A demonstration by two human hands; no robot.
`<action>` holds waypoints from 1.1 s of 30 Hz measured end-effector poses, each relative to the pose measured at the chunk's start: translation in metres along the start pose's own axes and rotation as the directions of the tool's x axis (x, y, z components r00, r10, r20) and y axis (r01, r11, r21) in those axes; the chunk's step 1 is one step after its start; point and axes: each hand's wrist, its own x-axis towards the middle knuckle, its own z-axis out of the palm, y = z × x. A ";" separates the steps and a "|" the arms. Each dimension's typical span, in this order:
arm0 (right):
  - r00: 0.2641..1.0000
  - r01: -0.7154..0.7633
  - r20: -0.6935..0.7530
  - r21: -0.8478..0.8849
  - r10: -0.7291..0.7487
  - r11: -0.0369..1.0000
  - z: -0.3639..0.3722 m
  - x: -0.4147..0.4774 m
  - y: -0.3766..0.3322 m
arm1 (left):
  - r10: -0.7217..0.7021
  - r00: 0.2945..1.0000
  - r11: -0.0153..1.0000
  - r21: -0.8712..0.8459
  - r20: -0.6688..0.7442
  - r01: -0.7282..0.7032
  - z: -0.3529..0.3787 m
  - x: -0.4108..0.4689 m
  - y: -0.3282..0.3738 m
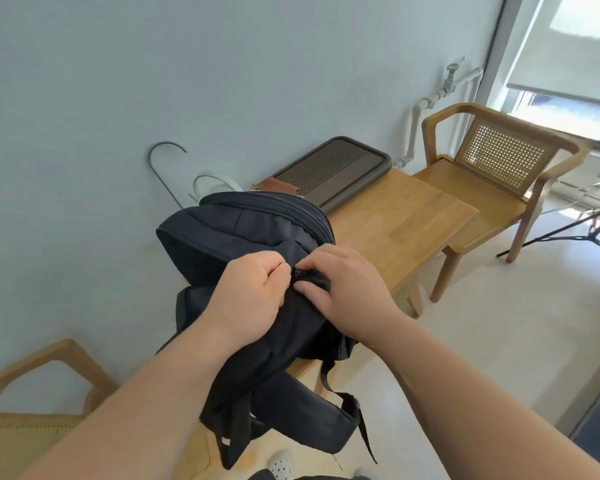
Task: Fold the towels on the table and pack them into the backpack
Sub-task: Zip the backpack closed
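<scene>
Nearest, at the bottom edge, the toe of a white perforated shoe (281, 464) shows on the floor. Just above it the shoulder straps (312, 424) of a black backpack (243, 233) hang over the near edge of the wooden counter (413, 223). The backpack lies on the near end of the counter with its long axis running away from the person. Its strap end points toward the person, and its rounded end, ringed with zip lines, points toward the far wall. Both bare forearms reach in over it and meet on top, about midway along. The left hand (253, 292) is curled into a fist, its grip pinching a small dark zipper pull (296, 271) between thumb and forefinger. The right hand (343, 289) touches it from the other side, its grip clenched on a fold of the backpack's fabric just beside the pull. Beyond the backpack, a dark ribbed tray (333, 168) lies on the far part of the counter, against the wall. A metal hook (163, 168) leans at the wall to the left. A wooden chair (499, 157) with a cane back stands past the counter's right end, and another chair (32, 375) sits near left.
</scene>
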 end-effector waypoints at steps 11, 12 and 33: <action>0.992 -0.073 -0.113 -0.085 0.063 0.994 -0.013 -0.003 0.020 | -0.057 0.976 0.997 0.037 -0.210 0.066 -0.032 -0.007 -0.003; 0.989 -0.103 -0.119 -0.096 0.091 0.990 -0.017 -0.004 0.027 | -0.054 0.975 0.997 0.042 -0.215 0.065 -0.040 -0.008 -0.005; 0.995 0.024 -0.074 -0.505 -0.071 0.863 0.000 0.017 -0.054 | -0.239 0.963 0.935 -0.299 -0.128 0.193 -0.081 -0.026 -0.100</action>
